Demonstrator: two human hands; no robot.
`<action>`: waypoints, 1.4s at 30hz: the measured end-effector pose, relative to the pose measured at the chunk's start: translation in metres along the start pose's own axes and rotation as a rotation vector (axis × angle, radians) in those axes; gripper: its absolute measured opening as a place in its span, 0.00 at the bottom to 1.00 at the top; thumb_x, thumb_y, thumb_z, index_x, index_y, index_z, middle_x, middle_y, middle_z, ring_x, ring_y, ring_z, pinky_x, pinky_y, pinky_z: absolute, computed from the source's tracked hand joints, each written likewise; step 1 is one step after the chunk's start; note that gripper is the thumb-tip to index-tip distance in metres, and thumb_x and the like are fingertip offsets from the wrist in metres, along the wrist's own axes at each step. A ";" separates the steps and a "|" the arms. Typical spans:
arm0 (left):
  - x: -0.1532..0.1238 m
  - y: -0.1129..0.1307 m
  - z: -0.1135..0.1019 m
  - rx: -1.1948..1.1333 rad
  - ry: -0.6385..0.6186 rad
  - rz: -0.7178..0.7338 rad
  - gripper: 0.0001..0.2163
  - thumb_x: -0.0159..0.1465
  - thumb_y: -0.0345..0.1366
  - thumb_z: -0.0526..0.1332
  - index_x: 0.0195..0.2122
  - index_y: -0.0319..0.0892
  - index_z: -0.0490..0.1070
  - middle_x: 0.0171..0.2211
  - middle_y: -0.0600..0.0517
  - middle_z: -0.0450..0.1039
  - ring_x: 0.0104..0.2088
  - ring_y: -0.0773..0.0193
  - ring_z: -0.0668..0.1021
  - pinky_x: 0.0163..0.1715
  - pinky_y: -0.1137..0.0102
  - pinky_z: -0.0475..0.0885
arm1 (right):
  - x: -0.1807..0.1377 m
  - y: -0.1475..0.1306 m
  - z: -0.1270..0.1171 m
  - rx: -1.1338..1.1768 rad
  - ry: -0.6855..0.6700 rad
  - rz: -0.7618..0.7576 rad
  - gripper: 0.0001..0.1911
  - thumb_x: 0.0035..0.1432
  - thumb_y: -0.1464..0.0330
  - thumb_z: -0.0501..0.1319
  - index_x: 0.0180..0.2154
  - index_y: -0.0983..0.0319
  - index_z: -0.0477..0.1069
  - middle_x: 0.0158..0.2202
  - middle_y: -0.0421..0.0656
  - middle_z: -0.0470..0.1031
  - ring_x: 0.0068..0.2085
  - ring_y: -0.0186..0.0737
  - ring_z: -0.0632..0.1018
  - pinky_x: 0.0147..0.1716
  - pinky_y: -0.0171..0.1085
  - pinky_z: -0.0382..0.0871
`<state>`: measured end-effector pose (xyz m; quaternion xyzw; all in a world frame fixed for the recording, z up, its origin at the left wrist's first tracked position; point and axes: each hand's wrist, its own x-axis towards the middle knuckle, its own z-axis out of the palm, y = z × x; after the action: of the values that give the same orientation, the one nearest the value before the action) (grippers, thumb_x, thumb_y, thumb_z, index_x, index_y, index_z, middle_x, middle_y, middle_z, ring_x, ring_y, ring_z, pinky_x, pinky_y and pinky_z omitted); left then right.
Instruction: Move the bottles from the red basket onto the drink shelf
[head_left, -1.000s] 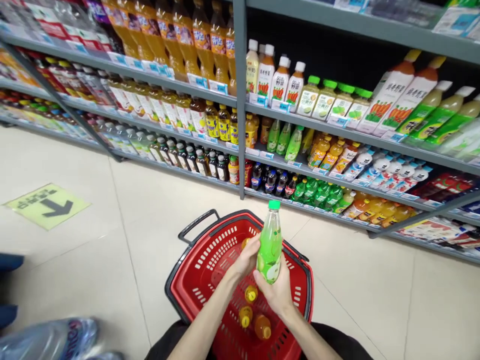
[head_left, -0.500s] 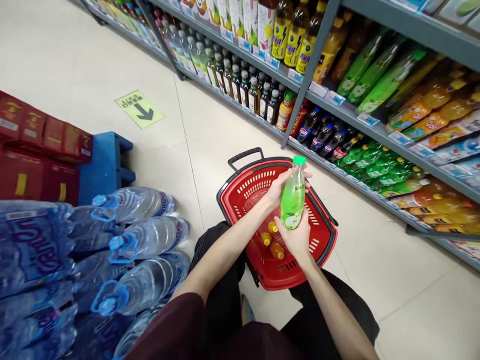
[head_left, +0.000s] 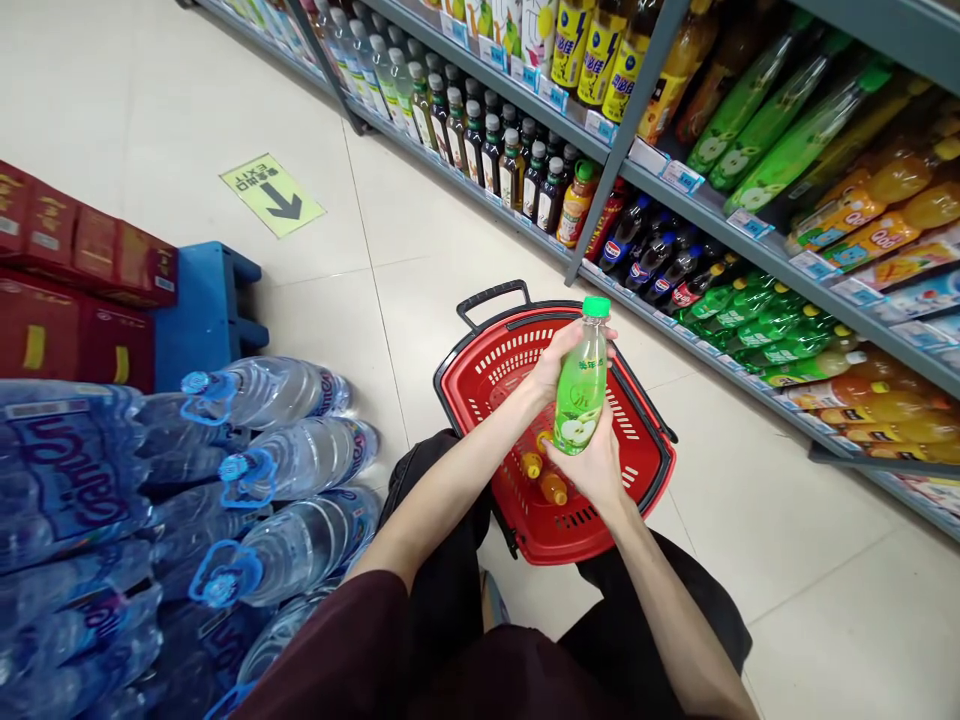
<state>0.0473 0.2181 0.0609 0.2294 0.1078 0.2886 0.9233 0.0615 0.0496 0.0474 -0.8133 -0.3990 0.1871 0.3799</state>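
Observation:
Both my hands hold a green drink bottle (head_left: 581,385) with a bright green cap and an apple picture on its label. It stands nearly upright, slightly tilted, over the red shopping basket (head_left: 480,395). My left hand (head_left: 555,362) wraps around the bottle's upper part from behind, its fingertips showing on the right side. My right hand (head_left: 598,465) grips the lower part, thumb to the left of the base. Inside the basket lie several small orange drink bottles (head_left: 553,489) with yellow caps, partly hidden by my hands. The basket sits on the floor in front of my knees.
Drink shelves (head_left: 675,175) run diagonally along the right and top. Large water bottles (head_left: 300,455) and shrink-wrapped packs (head_left: 67,470) stand at left. Behind them, red boxes (head_left: 75,250) sit by a blue pallet (head_left: 199,320). A yellow-green arrow sign (head_left: 274,195) lies on the tiled floor.
The bottle has turned slightly and shifted a little, its label now facing me more. Both hands keep their hold. The camera view has moved slightly.

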 end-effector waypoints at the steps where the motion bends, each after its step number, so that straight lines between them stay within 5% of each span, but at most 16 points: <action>1: 0.000 0.000 0.000 -0.015 0.019 -0.007 0.23 0.54 0.47 0.73 0.46 0.38 0.78 0.44 0.43 0.84 0.39 0.55 0.85 0.38 0.67 0.80 | 0.000 0.001 0.001 -0.008 0.015 -0.015 0.54 0.45 0.58 0.76 0.68 0.64 0.54 0.62 0.62 0.72 0.60 0.63 0.77 0.56 0.58 0.75; 7: 0.000 0.001 0.003 -0.095 0.106 -0.062 0.18 0.62 0.44 0.66 0.48 0.39 0.78 0.41 0.45 0.84 0.40 0.56 0.86 0.41 0.67 0.81 | -0.004 0.002 0.003 -0.060 0.066 -0.082 0.56 0.47 0.51 0.75 0.69 0.66 0.55 0.64 0.64 0.70 0.63 0.64 0.75 0.58 0.58 0.73; 13: -0.001 0.000 0.003 -0.067 0.036 -0.026 0.19 0.59 0.45 0.68 0.47 0.38 0.79 0.42 0.44 0.84 0.42 0.55 0.85 0.41 0.68 0.80 | -0.005 0.001 0.002 -0.092 0.073 -0.094 0.57 0.49 0.49 0.75 0.70 0.66 0.52 0.64 0.64 0.69 0.63 0.62 0.75 0.58 0.57 0.74; 24: 0.000 0.002 0.005 -0.067 0.114 -0.065 0.20 0.62 0.45 0.67 0.50 0.37 0.78 0.44 0.44 0.84 0.36 0.59 0.85 0.37 0.69 0.79 | -0.005 -0.005 0.001 -0.088 0.096 -0.076 0.52 0.48 0.49 0.75 0.67 0.62 0.57 0.58 0.58 0.71 0.59 0.60 0.76 0.55 0.56 0.74; 33: -0.001 0.012 0.011 -0.221 0.173 -0.006 0.17 0.69 0.46 0.60 0.53 0.42 0.76 0.46 0.46 0.83 0.40 0.58 0.85 0.43 0.65 0.81 | -0.001 -0.011 -0.004 0.353 0.236 0.020 0.39 0.47 0.59 0.75 0.56 0.59 0.61 0.51 0.50 0.73 0.49 0.48 0.79 0.46 0.46 0.77; 38: -0.001 0.018 0.012 -0.245 0.192 0.000 0.16 0.71 0.45 0.58 0.52 0.42 0.77 0.49 0.47 0.83 0.45 0.56 0.85 0.47 0.63 0.81 | 0.002 -0.007 -0.006 0.595 0.100 0.112 0.39 0.49 0.58 0.73 0.58 0.58 0.59 0.50 0.49 0.76 0.45 0.47 0.81 0.45 0.46 0.77; 42: 0.000 0.020 0.011 -0.265 0.194 0.008 0.17 0.72 0.46 0.58 0.54 0.43 0.76 0.49 0.47 0.83 0.45 0.56 0.85 0.47 0.63 0.81 | 0.001 -0.009 -0.004 0.920 -0.050 0.255 0.31 0.54 0.58 0.66 0.57 0.55 0.61 0.44 0.44 0.77 0.34 0.43 0.81 0.28 0.40 0.74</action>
<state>0.0412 0.2282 0.0800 0.0771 0.1563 0.3249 0.9296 0.0599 0.0523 0.0571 -0.5983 -0.1808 0.4091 0.6649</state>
